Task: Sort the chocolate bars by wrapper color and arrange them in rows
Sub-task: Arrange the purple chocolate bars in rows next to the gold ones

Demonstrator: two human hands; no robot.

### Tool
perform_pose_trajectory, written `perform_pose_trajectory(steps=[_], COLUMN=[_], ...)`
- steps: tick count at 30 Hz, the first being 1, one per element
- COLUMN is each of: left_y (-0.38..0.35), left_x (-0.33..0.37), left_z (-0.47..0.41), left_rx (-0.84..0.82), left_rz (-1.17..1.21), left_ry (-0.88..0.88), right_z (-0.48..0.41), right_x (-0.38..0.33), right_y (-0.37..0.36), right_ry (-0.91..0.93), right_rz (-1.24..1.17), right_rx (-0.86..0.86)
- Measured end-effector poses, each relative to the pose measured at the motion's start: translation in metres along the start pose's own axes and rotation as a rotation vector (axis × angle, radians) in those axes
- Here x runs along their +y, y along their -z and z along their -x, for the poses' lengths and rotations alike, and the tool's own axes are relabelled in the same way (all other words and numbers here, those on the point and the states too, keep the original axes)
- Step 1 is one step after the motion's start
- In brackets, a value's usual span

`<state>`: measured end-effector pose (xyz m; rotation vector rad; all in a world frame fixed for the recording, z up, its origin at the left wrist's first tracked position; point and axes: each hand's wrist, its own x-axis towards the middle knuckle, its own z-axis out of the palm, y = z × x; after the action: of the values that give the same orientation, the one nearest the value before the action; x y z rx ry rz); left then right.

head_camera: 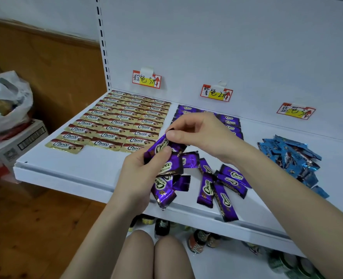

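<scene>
My left hand (141,174) grips a bunch of purple chocolate bars (167,168) above the white shelf (82,168). My right hand (198,130) pinches the top end of one purple bar (160,146) in that bunch. More loose purple bars (223,186) lie scattered near the shelf's front edge. Behind my right hand, purple bars (230,121) lie in rows, partly hidden. Gold-and-brown bars (116,122) fill neat rows on the left. A heap of blue bars (291,158) sits on the right.
Three handwritten price tags (146,79) (216,93) (295,111) hang on the back panel. A plastic bag (7,101) rests on a cardboard box (19,141) at the left. Bottles (198,238) stand on the lower shelf, and my knees (156,254) are below.
</scene>
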<state>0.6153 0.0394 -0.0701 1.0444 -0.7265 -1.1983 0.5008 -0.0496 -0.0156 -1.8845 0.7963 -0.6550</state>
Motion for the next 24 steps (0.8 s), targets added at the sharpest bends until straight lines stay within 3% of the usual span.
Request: perform_pose_trajectory(steps=[10,13,18,24], left_y=[-0.007,-0.005,-0.003,-0.003], left_x=[-0.006,-0.007,-0.009,-0.012], left_z=[-0.01,-0.008,-0.007,-0.009], left_rx=[0.112,0.144,0.177,0.186], left_rz=[-0.043,-0.019,-0.007,-0.02], left_ry=[-0.035,-0.028,-0.034,-0.02], right_z=[0.007,0.012,0.021,0.022], right_x=[0.017,0.033,0.062,0.089], right_y=[0.027,0.041,0.056,0.06], right_ry=[-0.194,-0.2,-0.292,-0.19], right_rz=[-0.46,-0.28,0.098,0.713], right_rx=[0.376,0.421,0.347,0.201])
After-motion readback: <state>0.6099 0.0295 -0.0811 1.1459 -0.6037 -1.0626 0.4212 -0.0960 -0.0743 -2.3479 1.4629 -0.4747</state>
